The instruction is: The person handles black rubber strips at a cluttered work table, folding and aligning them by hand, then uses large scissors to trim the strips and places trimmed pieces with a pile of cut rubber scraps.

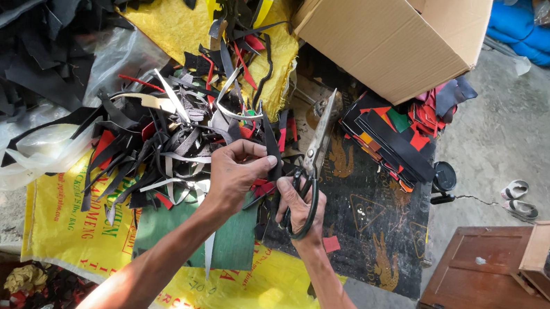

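Left hand [236, 177] is pinching a narrow dark strip [272, 149] between thumb and fingertips, holding it upright over the heap. Right hand [300, 207] is gripping the dark looped handles of a large pair of scissors [314, 157], fingers threaded through and clenched around them; the long metal blades are pointing up and to the right, away from the body, lying just beside the strip (whether the blades are touching it, cannot tell).

Strip and scissors are sitting near the middle of the scene, above a yellow woven sack [74, 228] spread on the ground. A heap of black, red and pale offcut strips [167, 133] is lying just to the left and far side of the left hand. To the right, a stack of cut black, red and green pieces [392, 136] is resting beneath an open cardboard box [398, 20]. A wooden cabinet [485, 268] is standing near right.
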A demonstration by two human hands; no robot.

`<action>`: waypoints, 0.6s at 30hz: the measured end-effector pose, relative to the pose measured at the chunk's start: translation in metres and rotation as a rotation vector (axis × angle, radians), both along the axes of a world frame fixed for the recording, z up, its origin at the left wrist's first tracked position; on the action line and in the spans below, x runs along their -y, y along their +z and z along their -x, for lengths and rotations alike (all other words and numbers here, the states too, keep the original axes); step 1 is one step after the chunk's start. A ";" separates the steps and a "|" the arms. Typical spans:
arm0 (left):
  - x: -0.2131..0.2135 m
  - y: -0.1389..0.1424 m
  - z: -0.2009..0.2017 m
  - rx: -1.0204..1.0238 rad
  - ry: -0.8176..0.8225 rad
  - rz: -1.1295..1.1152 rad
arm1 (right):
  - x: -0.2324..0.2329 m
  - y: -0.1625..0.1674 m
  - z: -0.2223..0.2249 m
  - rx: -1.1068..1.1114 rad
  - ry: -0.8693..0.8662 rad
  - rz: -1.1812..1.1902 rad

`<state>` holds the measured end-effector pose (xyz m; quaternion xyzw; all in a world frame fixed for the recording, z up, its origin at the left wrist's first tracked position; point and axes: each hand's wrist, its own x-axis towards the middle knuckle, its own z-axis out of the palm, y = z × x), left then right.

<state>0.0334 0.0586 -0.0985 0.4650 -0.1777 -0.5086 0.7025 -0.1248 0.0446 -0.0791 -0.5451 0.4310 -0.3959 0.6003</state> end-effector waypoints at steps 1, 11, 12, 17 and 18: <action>0.000 0.000 0.001 0.021 -0.003 -0.016 | 0.000 -0.001 -0.002 0.010 0.006 0.006; 0.016 0.002 -0.027 0.165 0.019 0.065 | 0.000 -0.018 0.004 0.068 0.088 -0.071; 0.018 0.003 -0.031 0.174 0.000 0.088 | -0.001 -0.021 0.006 0.069 0.097 -0.081; 0.024 0.020 -0.053 0.249 -0.263 0.107 | 0.001 -0.032 0.022 0.152 0.118 -0.140; 0.027 0.024 -0.056 0.239 -0.306 0.101 | 0.004 -0.032 0.027 0.148 0.108 -0.145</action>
